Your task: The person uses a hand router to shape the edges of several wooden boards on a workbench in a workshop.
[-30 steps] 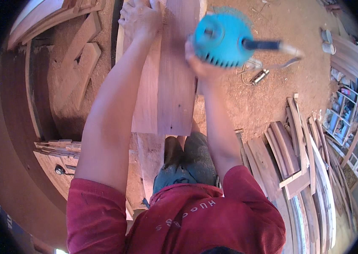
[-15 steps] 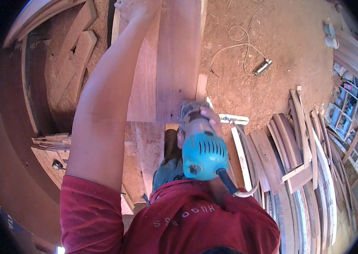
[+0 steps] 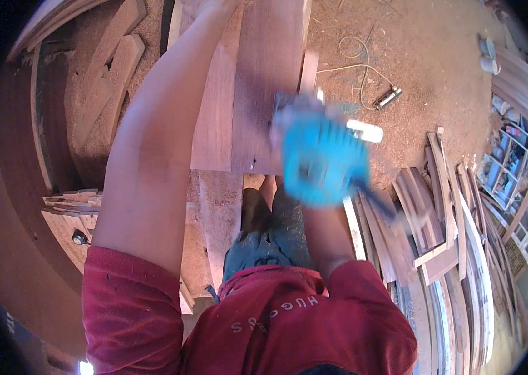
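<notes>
My right hand [image 3: 301,106] is closed round the body of a teal power tool that looks like a trim router [image 3: 323,159]; both are smeared by motion. Its base is at the right edge of a broad reddish-brown board [image 3: 267,87], near that board's near end. Whether the base touches the wood I cannot tell. A white piece [image 3: 365,131] sticks out to the right beside the tool, and a dark cord trails from its back. My left arm reaches forward over the boards to my left hand [image 3: 217,5], which is cut off by the top edge, fingers hidden.
Curved wooden strips [image 3: 429,219] lie stacked at the right. A cylindrical tool with a pale cord [image 3: 389,97] rests on the dusty ground [image 3: 420,62]. Angled wood pieces [image 3: 123,75] are at the far left, and a rack of small items [image 3: 507,150] stands at far right.
My right hand has moved the trim router forward and slightly right along the board's edge, its cord swinging right. My left hand has slipped mostly out past the top edge.
</notes>
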Action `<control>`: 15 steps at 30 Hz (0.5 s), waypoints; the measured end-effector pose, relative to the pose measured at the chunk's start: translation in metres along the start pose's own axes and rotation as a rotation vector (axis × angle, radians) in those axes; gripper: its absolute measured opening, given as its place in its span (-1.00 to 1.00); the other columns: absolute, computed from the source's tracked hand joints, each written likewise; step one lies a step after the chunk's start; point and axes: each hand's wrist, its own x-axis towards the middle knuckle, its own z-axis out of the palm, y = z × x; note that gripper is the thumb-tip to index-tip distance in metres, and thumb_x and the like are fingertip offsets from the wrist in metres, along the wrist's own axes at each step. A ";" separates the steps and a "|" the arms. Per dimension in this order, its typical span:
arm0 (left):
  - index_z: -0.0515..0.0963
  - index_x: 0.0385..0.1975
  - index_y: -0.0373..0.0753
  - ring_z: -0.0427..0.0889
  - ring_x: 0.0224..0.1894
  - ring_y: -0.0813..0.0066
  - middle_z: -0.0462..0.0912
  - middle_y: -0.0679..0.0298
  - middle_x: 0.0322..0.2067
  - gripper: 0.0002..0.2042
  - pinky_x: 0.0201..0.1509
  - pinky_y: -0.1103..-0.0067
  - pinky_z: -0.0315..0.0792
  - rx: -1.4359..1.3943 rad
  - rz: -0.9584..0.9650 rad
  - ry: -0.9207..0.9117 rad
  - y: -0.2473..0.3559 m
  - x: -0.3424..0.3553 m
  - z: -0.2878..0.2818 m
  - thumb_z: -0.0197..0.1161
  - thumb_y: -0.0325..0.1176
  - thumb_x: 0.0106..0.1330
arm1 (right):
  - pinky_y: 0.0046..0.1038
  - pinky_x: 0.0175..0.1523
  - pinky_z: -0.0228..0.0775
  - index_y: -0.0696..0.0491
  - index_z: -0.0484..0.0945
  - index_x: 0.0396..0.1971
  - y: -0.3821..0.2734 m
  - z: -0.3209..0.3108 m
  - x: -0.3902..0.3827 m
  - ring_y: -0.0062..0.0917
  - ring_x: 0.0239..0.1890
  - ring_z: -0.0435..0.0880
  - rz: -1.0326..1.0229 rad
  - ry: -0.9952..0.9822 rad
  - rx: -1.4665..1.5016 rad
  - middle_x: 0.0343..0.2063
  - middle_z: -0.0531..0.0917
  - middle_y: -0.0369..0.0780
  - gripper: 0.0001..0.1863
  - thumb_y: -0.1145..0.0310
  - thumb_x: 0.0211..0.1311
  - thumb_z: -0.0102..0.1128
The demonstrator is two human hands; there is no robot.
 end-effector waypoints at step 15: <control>0.44 0.27 -0.17 0.49 0.24 -0.05 0.52 -0.11 0.13 -0.46 0.27 0.06 0.36 0.043 0.029 0.054 0.001 -0.004 0.003 0.01 0.08 0.48 | 0.02 0.22 0.45 0.04 0.31 0.27 -0.030 -0.028 -0.099 -0.07 0.07 0.63 0.169 0.076 0.107 0.02 0.58 0.06 -0.24 0.15 0.13 0.50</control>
